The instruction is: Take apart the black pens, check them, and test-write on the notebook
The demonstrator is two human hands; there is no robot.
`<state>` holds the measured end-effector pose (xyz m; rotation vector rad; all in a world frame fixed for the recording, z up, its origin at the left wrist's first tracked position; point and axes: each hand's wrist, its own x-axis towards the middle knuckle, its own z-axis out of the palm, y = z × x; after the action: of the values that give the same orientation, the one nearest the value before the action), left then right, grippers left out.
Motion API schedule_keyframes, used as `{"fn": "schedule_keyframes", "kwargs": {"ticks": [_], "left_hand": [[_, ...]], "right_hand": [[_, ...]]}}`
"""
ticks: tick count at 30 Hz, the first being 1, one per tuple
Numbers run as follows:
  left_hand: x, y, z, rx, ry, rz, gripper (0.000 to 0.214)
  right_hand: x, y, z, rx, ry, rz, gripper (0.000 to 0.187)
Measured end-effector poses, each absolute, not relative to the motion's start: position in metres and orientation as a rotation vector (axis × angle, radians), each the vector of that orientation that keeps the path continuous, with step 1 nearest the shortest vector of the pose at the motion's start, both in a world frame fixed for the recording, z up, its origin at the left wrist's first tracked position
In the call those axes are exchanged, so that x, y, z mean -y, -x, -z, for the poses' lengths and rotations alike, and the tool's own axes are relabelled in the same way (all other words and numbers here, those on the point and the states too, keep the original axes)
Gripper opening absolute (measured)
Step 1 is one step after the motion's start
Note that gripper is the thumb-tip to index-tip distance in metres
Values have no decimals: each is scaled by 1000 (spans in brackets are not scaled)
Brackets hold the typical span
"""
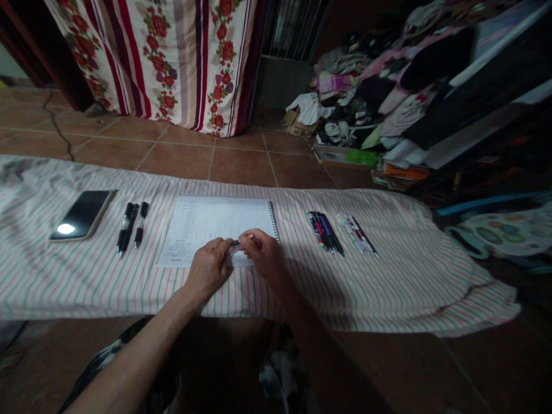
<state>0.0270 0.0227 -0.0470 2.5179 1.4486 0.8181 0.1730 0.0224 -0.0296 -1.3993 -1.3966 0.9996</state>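
Note:
Over the near edge of a spiral notebook (224, 215) with written pages, my two hands meet at a small pen (236, 244). My left hand (211, 260) pinches its dark end. From the other side, the fingers of my right hand (264, 250) are closed on the reddish tip end. Much of the pen is hidden by my fingers. Left of the notebook lie black pens with clear grips (125, 230), and a single similar pen (141, 225) beside them. To the right is a group of dark pens (325, 233), then a group of lighter patterned pens (359, 234).
A phone (84, 214) lies at the left on the striped cloth (397, 264) covering the table. Beyond are a floral curtain (181, 63), tiled floor (241, 164) and piled clothes (379, 86). A blue-rimmed item (500, 230) stands off the right end.

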Motion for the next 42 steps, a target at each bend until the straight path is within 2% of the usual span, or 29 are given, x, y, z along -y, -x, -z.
{"fn": "schedule_keyframes", "kwargs": {"ticks": [9,15,27,37,42], "left_hand": [[-23,-26,46,-1499,-2597,-780,21],[-21,-27,44,-1557,-2639,-706,23],[-21,-32,53,-1552,-2628,-922,26],[-21,-33,49,-1638,-2620,-838,25],[-22,-30,47,-1623,-2679,-847,22]], "right_hand": [[-25,-177,25,1424,1307,-1113,14],[-25,-175,28,1257,1323,-1181,25],[-26,-177,34,1186,1429,-1061,23],[-29,-178,40,1265,1353,-969,21],[-27,-173,40,1117,1398,-1070,24]]}}
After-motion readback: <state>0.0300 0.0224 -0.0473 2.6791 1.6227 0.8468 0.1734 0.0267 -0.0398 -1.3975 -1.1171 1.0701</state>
